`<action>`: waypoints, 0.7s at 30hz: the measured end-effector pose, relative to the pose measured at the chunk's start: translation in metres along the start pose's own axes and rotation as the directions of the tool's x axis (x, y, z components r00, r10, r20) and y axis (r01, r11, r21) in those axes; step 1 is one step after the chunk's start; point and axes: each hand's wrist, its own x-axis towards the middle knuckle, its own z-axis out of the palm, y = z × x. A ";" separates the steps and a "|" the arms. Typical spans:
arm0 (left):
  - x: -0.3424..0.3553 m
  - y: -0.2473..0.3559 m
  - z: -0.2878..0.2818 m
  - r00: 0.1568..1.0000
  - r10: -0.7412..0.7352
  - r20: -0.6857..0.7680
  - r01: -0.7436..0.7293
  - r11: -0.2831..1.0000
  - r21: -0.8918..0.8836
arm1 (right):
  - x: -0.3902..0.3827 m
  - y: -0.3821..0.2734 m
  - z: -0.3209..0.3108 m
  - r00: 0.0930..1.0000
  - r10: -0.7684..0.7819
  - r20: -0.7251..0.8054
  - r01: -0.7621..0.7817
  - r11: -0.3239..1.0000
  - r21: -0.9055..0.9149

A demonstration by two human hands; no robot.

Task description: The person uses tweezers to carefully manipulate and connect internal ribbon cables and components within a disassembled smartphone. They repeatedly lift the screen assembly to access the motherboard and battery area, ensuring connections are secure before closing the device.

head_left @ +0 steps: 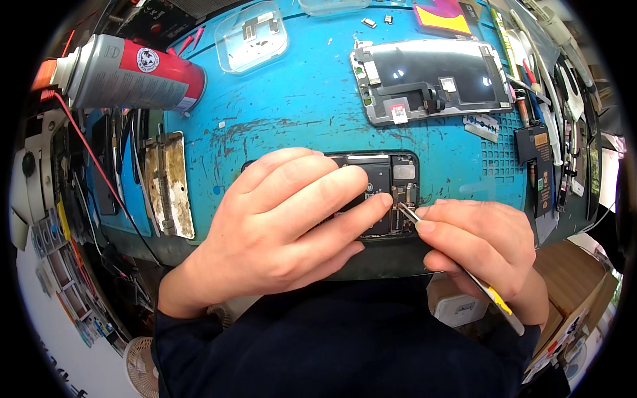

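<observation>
Left hand (285, 222) lies flat, pinning the opened phone (391, 192); right hand (481, 249) pinches tweezers (458, 265), tips at its circuit board. Beyond the phone, the removed screen (431, 79). Mid-disassembly; fine, steady picking is needed.

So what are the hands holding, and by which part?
The right hand pinches tweezers along the shaft, tips on the opened phone. The left hand lies flat across that phone, steadying it.

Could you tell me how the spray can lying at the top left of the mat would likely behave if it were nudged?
The spray can lies on its side, so it would probably roll. Its smooth round metal body looks stiff and perhaps slippery. The thin red tube at its nozzle looks floppy.
</observation>
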 end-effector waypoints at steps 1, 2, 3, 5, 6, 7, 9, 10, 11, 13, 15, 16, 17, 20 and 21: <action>0.000 0.000 0.000 1.000 -0.004 0.001 0.004 1.000 0.000 | -0.001 0.000 0.002 1.000 -0.013 -0.008 0.013 1.000 -0.023; 0.000 0.000 0.000 1.000 -0.001 -0.002 0.001 1.000 -0.001 | -0.001 -0.001 0.003 1.000 -0.026 -0.015 0.025 0.999 -0.047; 0.000 -0.001 0.000 1.000 0.001 -0.005 -0.001 1.000 -0.002 | 0.000 -0.002 0.004 0.999 -0.034 -0.015 0.033 0.998 -0.061; 0.000 -0.001 -0.001 1.000 0.001 -0.002 -0.001 1.000 0.000 | 0.000 -0.002 0.006 0.999 -0.051 -0.016 0.050 0.995 -0.088; 0.001 -0.001 -0.001 1.000 -0.001 0.005 0.001 1.000 0.003 | 0.000 -0.002 0.006 0.998 -0.053 -0.015 0.051 0.995 -0.091; 0.002 0.000 -0.002 1.000 -0.004 0.011 0.004 1.000 0.005 | 0.000 -0.001 0.006 0.998 -0.054 -0.015 0.052 0.994 -0.093; 0.004 0.002 -0.001 1.000 -0.016 0.017 0.016 1.000 0.016 | 0.001 -0.001 0.005 0.999 -0.050 0.003 0.050 0.995 -0.089; 0.005 0.003 0.000 1.000 -0.023 0.020 0.022 1.000 0.021 | 0.002 -0.001 0.002 0.999 -0.043 0.019 0.045 0.995 -0.085; 0.005 0.002 0.000 1.000 -0.021 0.018 0.020 1.000 0.020 | 0.003 -0.002 0.000 0.999 -0.034 0.035 0.037 0.996 -0.081; 0.005 0.001 0.001 1.000 -0.017 0.013 0.017 1.000 0.018 | 0.004 -0.001 -0.001 0.998 -0.039 0.041 0.042 0.996 -0.075; 0.004 -0.001 0.003 1.000 -0.017 0.011 0.017 1.000 0.014 | 0.002 0.001 0.002 0.999 -0.045 0.024 0.047 0.996 -0.072; 0.004 -0.002 0.004 1.000 -0.017 0.010 0.017 1.000 0.011 | 0.001 0.002 0.004 0.999 -0.054 0.006 0.054 0.996 -0.071; 0.004 -0.003 0.002 1.000 -0.020 0.017 0.020 1.000 0.004 | 0.002 0.002 0.006 0.998 -0.065 -0.009 0.064 0.995 -0.070; 0.004 -0.005 -0.002 0.999 -0.026 0.018 0.026 0.999 -0.030 | 0.004 0.002 0.001 0.998 0.051 0.043 -0.053 0.997 0.047; 0.004 -0.005 -0.002 0.999 -0.032 0.026 0.033 0.999 -0.041 | 0.005 0.003 0.002 0.998 0.057 0.041 -0.060 0.996 0.071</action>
